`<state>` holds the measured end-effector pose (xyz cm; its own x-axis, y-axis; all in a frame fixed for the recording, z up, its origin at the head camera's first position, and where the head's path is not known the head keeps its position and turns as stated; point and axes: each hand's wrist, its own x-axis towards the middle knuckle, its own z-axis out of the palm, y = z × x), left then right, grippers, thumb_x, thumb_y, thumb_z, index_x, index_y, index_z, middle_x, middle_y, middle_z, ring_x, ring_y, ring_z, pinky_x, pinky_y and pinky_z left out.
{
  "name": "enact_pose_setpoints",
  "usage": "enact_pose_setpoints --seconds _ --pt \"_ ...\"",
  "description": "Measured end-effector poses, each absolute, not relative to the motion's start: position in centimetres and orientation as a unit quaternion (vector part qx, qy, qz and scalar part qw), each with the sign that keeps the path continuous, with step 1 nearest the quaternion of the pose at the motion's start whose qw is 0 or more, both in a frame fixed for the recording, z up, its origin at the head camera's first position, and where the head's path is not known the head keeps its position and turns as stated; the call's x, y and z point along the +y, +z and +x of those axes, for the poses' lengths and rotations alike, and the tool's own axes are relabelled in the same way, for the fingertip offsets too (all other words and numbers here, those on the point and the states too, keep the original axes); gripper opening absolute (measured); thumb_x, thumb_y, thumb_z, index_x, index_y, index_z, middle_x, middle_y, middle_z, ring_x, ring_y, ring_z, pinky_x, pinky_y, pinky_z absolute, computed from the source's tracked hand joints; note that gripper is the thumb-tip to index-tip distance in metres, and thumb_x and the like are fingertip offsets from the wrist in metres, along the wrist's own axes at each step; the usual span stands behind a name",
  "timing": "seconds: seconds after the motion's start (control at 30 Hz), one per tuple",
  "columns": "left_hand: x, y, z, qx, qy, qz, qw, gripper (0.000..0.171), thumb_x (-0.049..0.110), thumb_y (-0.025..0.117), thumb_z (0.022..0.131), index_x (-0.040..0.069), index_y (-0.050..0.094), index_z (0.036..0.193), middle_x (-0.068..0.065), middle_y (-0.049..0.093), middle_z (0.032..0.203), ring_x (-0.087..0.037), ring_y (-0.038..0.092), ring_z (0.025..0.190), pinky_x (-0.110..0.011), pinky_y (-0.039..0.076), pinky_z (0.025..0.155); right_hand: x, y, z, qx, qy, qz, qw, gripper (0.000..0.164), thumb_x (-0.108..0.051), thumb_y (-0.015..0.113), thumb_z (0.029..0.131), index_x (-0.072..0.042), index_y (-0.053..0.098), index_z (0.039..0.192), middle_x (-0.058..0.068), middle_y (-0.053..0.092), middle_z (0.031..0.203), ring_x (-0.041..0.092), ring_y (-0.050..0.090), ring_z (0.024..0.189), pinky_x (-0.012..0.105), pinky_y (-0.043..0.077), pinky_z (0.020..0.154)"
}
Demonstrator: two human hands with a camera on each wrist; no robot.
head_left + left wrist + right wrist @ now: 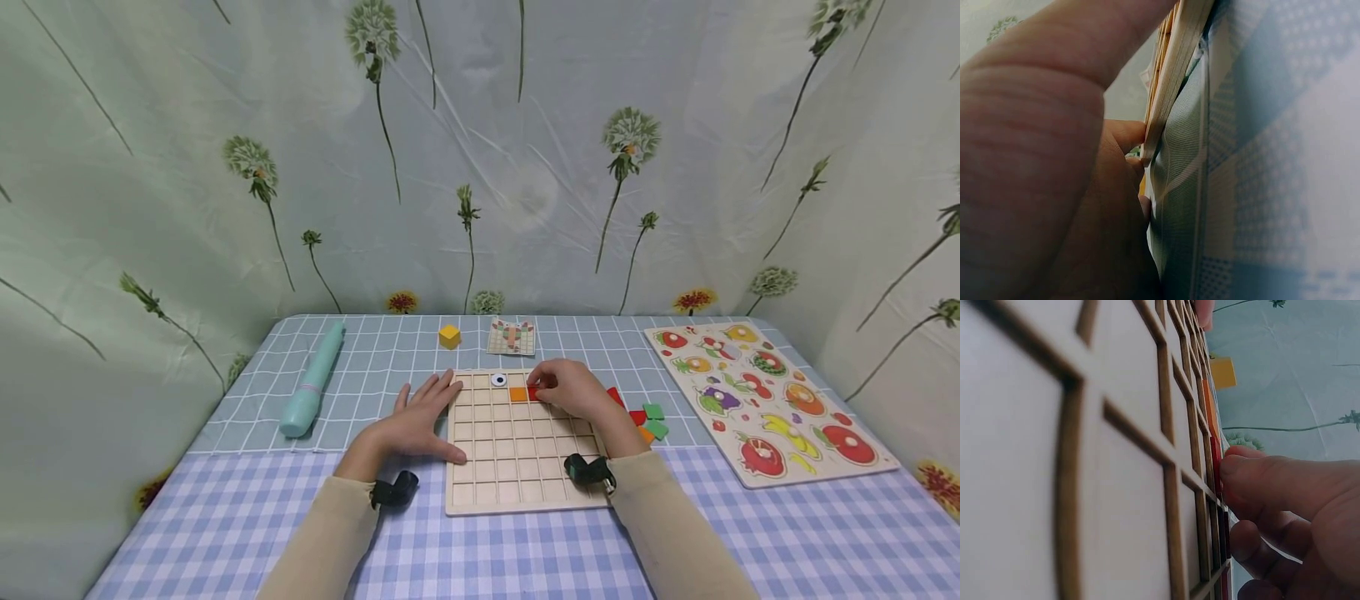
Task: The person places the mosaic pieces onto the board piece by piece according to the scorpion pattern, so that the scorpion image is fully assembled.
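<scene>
1. My right hand's (573, 390) fingertips (1244, 467) are pinched together on a small red square tile (533, 393), which sits in the top row of the board just right of an orange square tile (518, 394). My left hand's (417, 423) fingers lie straight and spread, flat on the cloth and the board's left edge.
2. The blue-and-white checked tablecloth (225, 517) covers the table under everything.
3. The fruit-shaped peg puzzle board (765, 398) lies well to the right.
4. The pale wooden grid board (517, 467) lies between my wrists.
5. The mint-green cylindrical tube (312, 380) lies to the left.
6. Loose green, red and orange tiles (649, 421) lie just right of the board.
7. A small pattern card (512, 338) and a yellow cube (449, 336) sit beyond it.
</scene>
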<state>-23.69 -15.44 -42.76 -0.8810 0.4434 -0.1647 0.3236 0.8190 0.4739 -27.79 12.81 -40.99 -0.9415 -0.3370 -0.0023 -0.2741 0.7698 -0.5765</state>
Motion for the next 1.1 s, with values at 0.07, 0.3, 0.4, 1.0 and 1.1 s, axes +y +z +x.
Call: enact_pose_setpoints --seconds 0.07,0.3,0.4,1.0,1.1 --pt "-15.5 -42.8 -23.7 0.944 0.221 0.204 0.135 0.121 0.060 0.084 0.069 0.016 0.020 0.161 -0.006 0.003 0.171 -0.034 0.001 0.158 -0.068 -0.006 0.120 12.8 -40.9 -27.7 0.938 -0.299 -0.162 0.057 0.010 -0.007 0.071 0.089 -0.013 0.074 0.097 0.001 0.067 0.086 0.016 0.056 0.081 0.031 0.049 0.078" --pt "-15.5 -43.0 -23.9 0.945 0.218 0.202 0.138 0.121 0.061 0.084 0.068 0.017 0.019 0.161 -0.006 0.002 0.171 -0.034 0.000 0.158 -0.068 -0.006 0.120 13.2 -40.8 -27.8 0.932 -0.313 -0.171 0.072 0.013 -0.005 0.069 0.091 -0.011 0.077 0.100 0.004 0.073 0.100 0.019 0.061 0.091 0.040 0.053 0.089" --pt "-15.4 -42.9 -23.8 0.945 0.218 0.200 0.138 0.121 0.060 0.084 0.068 0.017 0.020 0.161 -0.006 0.003 0.171 -0.035 0.001 0.158 -0.068 -0.006 0.120 13.6 -40.8 -27.9 0.931 -0.309 -0.180 0.077 0.018 -0.006 0.066 0.092 -0.013 0.078 0.104 0.006 0.073 0.111 0.021 0.063 0.101 0.042 0.054 0.093" --pt "-15.3 -42.7 -23.7 0.945 0.221 0.200 0.135 0.120 0.060 0.084 0.069 0.016 0.021 0.161 -0.006 0.004 0.171 -0.035 0.002 0.158 -0.069 -0.005 0.119 17.2 -38.9 -27.5 0.907 -0.356 -0.192 0.121 0.027 -0.011 0.062 0.098 -0.009 0.068 0.124 0.009 0.071 0.113 0.021 0.064 0.094 0.033 0.055 0.081" --pt "-15.2 -42.7 -23.7 0.945 0.220 0.199 0.135 0.120 0.060 0.084 0.069 0.016 0.021 0.161 -0.006 0.004 0.171 -0.035 0.002 0.158 -0.069 -0.006 0.119 18.1 -38.7 -27.7 0.908 -0.357 -0.185 0.117 0.029 -0.012 0.062 0.098 -0.009 0.068 0.126 0.009 0.071 0.113 0.022 0.064 0.095 0.033 0.056 0.082"
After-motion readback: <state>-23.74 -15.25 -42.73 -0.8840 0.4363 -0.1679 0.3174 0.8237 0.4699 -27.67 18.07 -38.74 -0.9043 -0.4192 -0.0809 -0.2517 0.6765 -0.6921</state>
